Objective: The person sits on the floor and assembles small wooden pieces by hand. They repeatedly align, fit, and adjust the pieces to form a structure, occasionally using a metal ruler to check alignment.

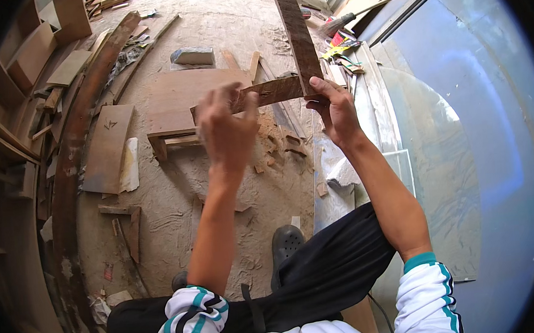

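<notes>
My right hand (336, 109) grips the corner where two dark, rough wooden strips meet, thumb on top and fingers underneath. The longer wooden strip (297, 34) runs away from me toward the far side. From that corner the shorter wooden strip (274, 92) extends left at roughly a right angle. In front of its left part is my left hand (224, 123), blurred by motion, with thumb and fingers apart; whether it touches the strip cannot be made out. Below the strips stands a low wooden bench (178, 92) with a flat top, partly covered by my left hand.
Boards and offcuts lie along the left, beside a long dark beam (71, 161). A wrapped block (192, 57) is beyond the bench. Large glass sheets (462, 122) lean at the right. A brush (337, 23) lies at the far right. Sawdust and scraps (271, 144) cover the floor ahead.
</notes>
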`<state>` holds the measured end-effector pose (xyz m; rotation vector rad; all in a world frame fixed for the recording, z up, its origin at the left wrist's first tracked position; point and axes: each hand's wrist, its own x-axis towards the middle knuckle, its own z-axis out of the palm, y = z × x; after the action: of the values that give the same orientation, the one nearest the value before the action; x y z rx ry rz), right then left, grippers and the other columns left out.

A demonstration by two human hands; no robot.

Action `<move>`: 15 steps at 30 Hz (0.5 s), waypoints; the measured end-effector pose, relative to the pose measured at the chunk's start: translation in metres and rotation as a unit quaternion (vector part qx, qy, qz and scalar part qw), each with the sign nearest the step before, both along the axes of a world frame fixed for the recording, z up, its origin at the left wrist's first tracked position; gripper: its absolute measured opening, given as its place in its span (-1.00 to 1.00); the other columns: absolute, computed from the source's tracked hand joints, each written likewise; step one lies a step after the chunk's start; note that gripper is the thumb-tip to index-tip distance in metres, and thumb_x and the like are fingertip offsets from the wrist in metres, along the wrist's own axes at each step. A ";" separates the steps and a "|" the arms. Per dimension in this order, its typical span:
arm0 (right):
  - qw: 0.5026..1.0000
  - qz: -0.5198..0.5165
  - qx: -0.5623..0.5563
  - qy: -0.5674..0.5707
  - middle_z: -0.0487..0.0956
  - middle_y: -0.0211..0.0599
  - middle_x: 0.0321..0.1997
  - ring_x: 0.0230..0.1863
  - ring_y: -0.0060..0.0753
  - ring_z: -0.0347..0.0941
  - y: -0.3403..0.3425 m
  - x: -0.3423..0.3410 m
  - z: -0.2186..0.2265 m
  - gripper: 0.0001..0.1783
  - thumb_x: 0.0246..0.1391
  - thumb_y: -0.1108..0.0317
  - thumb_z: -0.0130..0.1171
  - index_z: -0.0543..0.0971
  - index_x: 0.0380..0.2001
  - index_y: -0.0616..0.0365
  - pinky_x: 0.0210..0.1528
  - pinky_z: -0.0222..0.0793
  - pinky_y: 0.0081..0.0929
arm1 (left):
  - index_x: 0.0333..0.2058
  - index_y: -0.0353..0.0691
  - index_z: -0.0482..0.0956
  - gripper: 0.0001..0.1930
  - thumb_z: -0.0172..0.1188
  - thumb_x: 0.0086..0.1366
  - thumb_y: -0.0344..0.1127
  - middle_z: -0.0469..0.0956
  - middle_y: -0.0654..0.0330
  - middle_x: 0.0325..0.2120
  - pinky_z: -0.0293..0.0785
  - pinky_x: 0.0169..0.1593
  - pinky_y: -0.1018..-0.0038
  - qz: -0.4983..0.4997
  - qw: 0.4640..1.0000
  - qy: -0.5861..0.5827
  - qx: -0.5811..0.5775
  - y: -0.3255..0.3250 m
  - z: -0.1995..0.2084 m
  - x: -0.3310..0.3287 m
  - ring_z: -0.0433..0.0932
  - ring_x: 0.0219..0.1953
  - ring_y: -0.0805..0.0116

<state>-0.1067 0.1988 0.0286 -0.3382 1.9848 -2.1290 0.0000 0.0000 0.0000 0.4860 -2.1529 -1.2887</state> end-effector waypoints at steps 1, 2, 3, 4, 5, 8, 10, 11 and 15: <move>1.000 0.003 0.002 0.004 0.69 -0.33 -0.24 -0.25 -0.52 0.58 -0.002 0.001 0.002 -0.70 0.20 0.20 0.34 0.65 -0.15 0.19 -0.12 0.47 -0.53 | 0.02 -0.18 0.69 -0.59 0.42 0.26 -0.12 0.69 0.07 -0.10 0.45 0.12 0.39 0.094 0.984 0.066 -0.136 -0.008 -0.010 -0.004 0.62 -0.02 0.27; 1.000 0.005 0.004 0.008 0.69 -0.32 -0.25 -0.26 -0.53 0.58 -0.003 0.002 0.004 -0.69 0.19 0.19 0.34 0.65 -0.15 0.21 -0.12 0.46 -0.55 | -0.03 -0.22 0.72 -0.62 0.43 0.26 -0.14 0.74 0.08 -0.23 0.58 -0.02 0.46 0.185 0.936 0.130 -0.269 -0.016 -0.020 -0.007 0.71 -0.16 0.33; 1.000 0.013 0.002 0.007 0.69 -0.32 -0.26 -0.26 -0.53 0.57 -0.002 0.000 0.004 -0.69 0.20 0.19 0.34 0.65 -0.15 0.21 -0.12 0.46 -0.55 | -0.05 -0.24 0.72 -0.65 0.42 0.27 -0.16 0.74 0.10 -0.25 0.59 -0.06 0.47 0.108 0.968 0.129 -0.184 -0.027 -0.030 -0.012 0.71 -0.19 0.35; 1.000 0.020 -0.001 0.006 0.69 -0.32 -0.26 -0.26 -0.53 0.57 -0.001 -0.002 0.005 -0.69 0.20 0.19 0.33 0.65 -0.15 0.21 -0.13 0.46 -0.55 | -0.07 -0.26 0.73 -0.68 0.40 0.29 -0.18 0.75 0.12 -0.28 0.59 -0.09 0.48 0.028 0.987 0.126 -0.097 -0.040 -0.037 -0.014 0.70 -0.22 0.37; 1.000 0.027 -0.003 0.005 0.69 -0.32 -0.27 -0.27 -0.54 0.57 0.000 -0.003 0.006 -0.69 0.20 0.19 0.33 0.65 -0.15 0.21 -0.13 0.47 -0.55 | -0.10 -0.27 0.73 -0.70 0.39 0.31 -0.20 0.75 0.13 -0.31 0.59 -0.13 0.49 -0.051 0.991 0.121 -0.009 -0.049 -0.044 -0.016 0.70 -0.26 0.39; 0.999 0.046 0.007 0.002 0.69 -0.31 -0.25 -0.26 -0.53 0.57 0.007 -0.012 0.011 -0.68 0.20 0.19 0.33 0.65 -0.15 0.22 -0.13 0.47 -0.54 | -0.15 -0.28 0.75 -0.74 0.37 0.33 -0.22 0.75 0.15 -0.32 0.56 -0.17 0.50 -0.138 0.985 0.089 0.046 -0.052 -0.040 -0.012 0.66 -0.28 0.47; 0.999 0.048 0.002 -0.004 0.69 -0.29 -0.23 -0.25 -0.53 0.57 0.011 -0.016 0.011 -0.68 0.20 0.19 0.33 0.64 -0.14 0.23 -0.13 0.47 -0.54 | -0.17 -0.27 0.76 -0.75 0.38 0.33 -0.21 0.74 0.17 -0.35 0.54 -0.20 0.51 -0.140 0.984 0.102 0.031 -0.051 -0.039 -0.009 0.64 -0.32 0.50; 0.999 0.049 0.000 -0.006 0.69 -0.28 -0.23 -0.24 -0.52 0.57 0.014 -0.017 0.011 -0.67 0.20 0.19 0.33 0.64 -0.14 0.24 -0.14 0.47 -0.54 | -0.19 -0.27 0.76 -0.76 0.38 0.33 -0.20 0.74 0.19 -0.37 0.53 -0.22 0.52 -0.135 0.983 0.123 0.025 -0.049 -0.038 -0.008 0.63 -0.34 0.51; 0.998 0.055 -0.022 -0.013 0.68 -0.26 -0.22 -0.23 -0.49 0.58 0.015 -0.016 0.015 -0.68 0.20 0.20 0.32 0.63 -0.14 0.25 -0.12 0.48 -0.51 | -0.39 -0.29 0.73 -0.77 0.39 0.32 -0.23 0.70 0.19 -0.49 0.52 -0.35 0.51 -0.098 0.978 0.182 0.039 -0.046 -0.036 -0.009 0.64 -0.46 0.48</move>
<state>-0.1229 0.2138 0.0437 -0.4160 1.8621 -2.1017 -0.0090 -0.0462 -0.0363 0.0582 -1.8814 -1.4455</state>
